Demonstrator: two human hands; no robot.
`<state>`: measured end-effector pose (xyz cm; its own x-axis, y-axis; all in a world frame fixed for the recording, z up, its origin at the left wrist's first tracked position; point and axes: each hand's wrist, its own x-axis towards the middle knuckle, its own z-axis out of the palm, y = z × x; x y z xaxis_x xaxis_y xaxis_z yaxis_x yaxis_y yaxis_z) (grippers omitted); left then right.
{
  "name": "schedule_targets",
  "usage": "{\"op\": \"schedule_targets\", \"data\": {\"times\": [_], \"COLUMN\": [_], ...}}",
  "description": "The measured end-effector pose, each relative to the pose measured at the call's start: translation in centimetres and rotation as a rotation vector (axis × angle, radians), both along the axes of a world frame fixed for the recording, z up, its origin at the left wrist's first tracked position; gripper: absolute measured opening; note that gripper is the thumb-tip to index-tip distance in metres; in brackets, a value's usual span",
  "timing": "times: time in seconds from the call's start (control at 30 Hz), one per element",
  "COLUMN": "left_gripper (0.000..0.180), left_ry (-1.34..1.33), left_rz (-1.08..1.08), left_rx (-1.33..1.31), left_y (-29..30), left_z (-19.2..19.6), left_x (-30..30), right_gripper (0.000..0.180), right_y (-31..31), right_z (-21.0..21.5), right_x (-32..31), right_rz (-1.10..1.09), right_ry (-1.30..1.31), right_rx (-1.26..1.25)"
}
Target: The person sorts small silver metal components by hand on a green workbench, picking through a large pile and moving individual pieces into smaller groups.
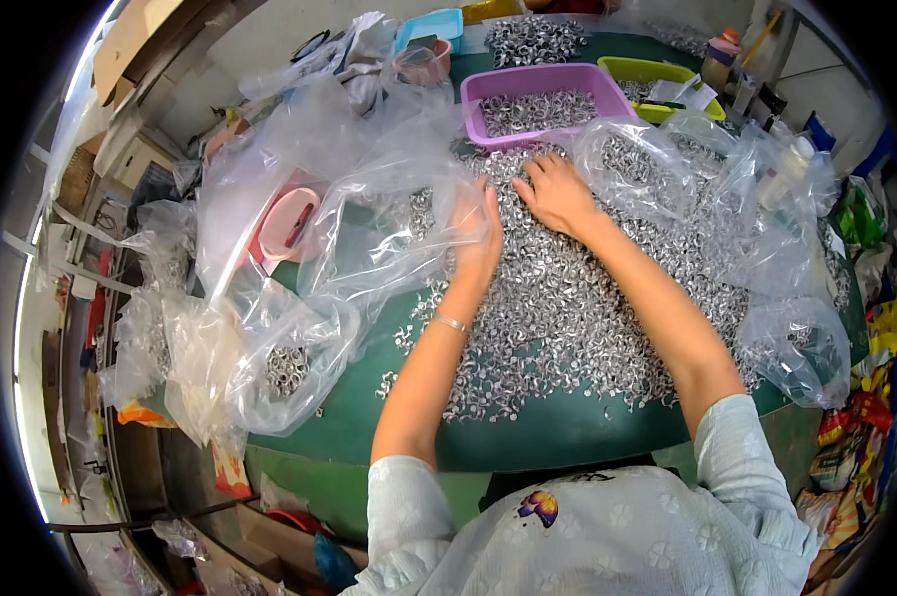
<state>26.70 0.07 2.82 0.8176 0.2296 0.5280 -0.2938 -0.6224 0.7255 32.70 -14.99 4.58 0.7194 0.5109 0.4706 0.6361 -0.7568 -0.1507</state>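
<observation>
1. Both hands sit on the heap of small silver metal rings (pixel 568 298). Your left hand (pixel 476 236) stands edge-on, fingers straight, gripping nothing, just beside the mouth of a clear plastic bag (pixel 384 238). Your right hand (pixel 558 194) lies flat, palm down, fingers spread, also holding nothing.
2. Judgement: you are raking rings together near the bag. Keep the left palm upright as a wall and sweep with the right hand flat, so pieces slide rather than scatter.
3. Rings cover most of the green tabletop (pixel 528 432); strays lie near its front edge, so pull them inward.
4. Beyond: a purple tray (pixel 478 99) already holding rings, and a yellow-green tray (pixel 657 70) behind it.
5. More clear bags (pixel 270 368) lie at left, one with rings inside.
</observation>
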Motion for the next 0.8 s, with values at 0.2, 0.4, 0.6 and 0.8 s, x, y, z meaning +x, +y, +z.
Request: {"op": "schedule_targets", "data": {"times": [0.2,0.4,0.6,0.8], "left_gripper": [0.038,0.041,0.045,0.045], "left_ry": [0.181,0.223,0.327,0.284], "left_rz": [-0.053,-0.084,-0.166,-0.198], "left_rx": [0.366,0.462,0.452,0.442], "left_y": [1.8,2.1,1.9,2.8], "left_z": [-0.4,0.0,1.9,2.1], "left_x": [3.8,1.4,0.6,-0.6], "right_gripper": [0.040,0.043,0.050,0.055], "right_y": [0.8,0.7,1.2,1.9], "right_z": [0.7,0.5,0.1,0.3], "right_x": [-0.8,-1.6,-0.6,-1.4], "right_rz": [-0.057,-0.038,-0.128,-0.141], "right_ry": [0.039,0.064,0.058,0.062], "right_rx": [0.041,0.133,0.115,-0.021]}}
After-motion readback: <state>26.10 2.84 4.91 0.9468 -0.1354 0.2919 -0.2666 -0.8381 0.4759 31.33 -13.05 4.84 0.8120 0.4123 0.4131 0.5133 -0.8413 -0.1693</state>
